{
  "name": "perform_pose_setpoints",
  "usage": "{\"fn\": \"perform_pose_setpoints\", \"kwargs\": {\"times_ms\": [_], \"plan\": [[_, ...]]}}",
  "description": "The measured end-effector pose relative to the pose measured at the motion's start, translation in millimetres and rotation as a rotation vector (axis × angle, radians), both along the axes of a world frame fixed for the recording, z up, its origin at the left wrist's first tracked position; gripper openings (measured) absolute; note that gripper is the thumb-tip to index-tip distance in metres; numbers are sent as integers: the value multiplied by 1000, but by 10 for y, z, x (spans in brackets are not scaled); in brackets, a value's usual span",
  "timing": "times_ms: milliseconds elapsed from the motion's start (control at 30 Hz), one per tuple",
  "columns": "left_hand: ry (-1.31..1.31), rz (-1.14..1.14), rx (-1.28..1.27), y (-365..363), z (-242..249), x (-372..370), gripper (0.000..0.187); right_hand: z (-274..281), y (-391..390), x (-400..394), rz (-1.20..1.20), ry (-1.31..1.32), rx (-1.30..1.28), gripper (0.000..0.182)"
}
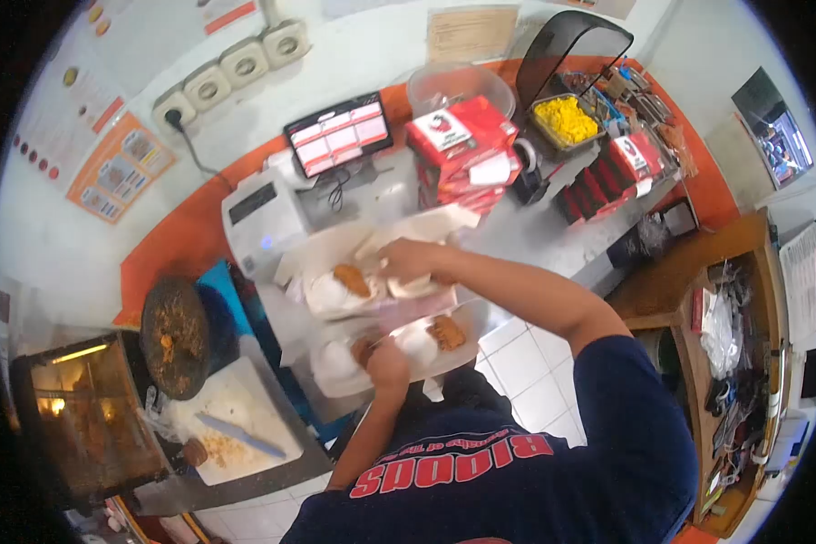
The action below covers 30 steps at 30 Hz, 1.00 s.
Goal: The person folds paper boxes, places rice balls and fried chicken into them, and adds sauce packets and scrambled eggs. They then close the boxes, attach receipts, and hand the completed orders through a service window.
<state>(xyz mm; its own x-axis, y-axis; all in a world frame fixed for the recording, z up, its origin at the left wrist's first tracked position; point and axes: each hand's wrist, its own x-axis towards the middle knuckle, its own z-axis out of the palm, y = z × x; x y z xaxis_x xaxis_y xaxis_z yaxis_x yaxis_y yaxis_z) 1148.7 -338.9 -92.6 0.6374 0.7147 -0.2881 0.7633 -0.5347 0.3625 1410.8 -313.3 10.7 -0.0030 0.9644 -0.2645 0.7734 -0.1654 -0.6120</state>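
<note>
Four portions of white rice with brown fried pieces lie on paper-lined boxes on the counter in front of me. My left hand (387, 367) is at the near row, its fingers down by a brown piece (364, 349) and beside a rice mound (417, 344); whether it grips the piece is unclear. My right hand (410, 261) reaches over the far row, fingers bent together at the paper (444, 220), right of a fried piece (352, 280) on rice (331, 295). What its fingers hold is too blurred to tell.
Behind stand a printer (265, 218), a tablet (340, 134), stacked red boxes (467, 145) and a tray of yellow food (567, 121). At left are a stone mortar (174, 335), a cutting board (236, 417) with a knife (240, 435), and a lit glass case (86, 408).
</note>
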Motion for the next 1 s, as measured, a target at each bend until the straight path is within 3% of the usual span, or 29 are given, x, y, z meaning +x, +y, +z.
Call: {"fn": "perform_pose_setpoints", "kwargs": {"times_ms": [33,67,133,200,267,333,400,467,533,600,667,867,900,933,1000], "plan": [[-11,3,5,5,-115,107,30,661,-204,-4,9,119,0,49],[-56,-6,62,33,-330,157,30,1067,-454,77,82,286,264,41],[-95,5,116,0,-418,383,30,2134,-882,500,120,543,92,32],[-24,31,143,-45,-183,611,30,2601,-1091,1240,-5,607,206,24],[-87,103,220,-102,-119,754,28,2608,-940,2158,-292,522,428,23],[-151,173,299,-145,-3,840,27,2374,-581,3136,-479,470,440,20],[-133,150,322,-229,371,856,30,1745,-64,3971,-609,233,302,21],[-22,280,301,-399,634,917,32,1025,361,4515,-272,-420,190,25],[89,416,276,-560,853,924,34,948,387,4501,-191,-565,23,36],[207,515,270,-670,1045,927,39,546,600,4577,-59,-425,-137,38],[140,593,261,-774,1280,1046,40,-7,827,4548,29,-339,-181,39],[-91,767,209,-796,1499,1333,35,-1323,1195,4757,45,-329,48,42],[-164,765,228,-789,1495,1351,34,-1280,1132,4761,41,-363,197,43],[-161,752,195,-739,1426,1307,34,-1180,1100,4845,10,-233,39,41],[-182,762,171,-671,1740,1536,32,-331,932,4710,-103,-21,-113,38]]}}
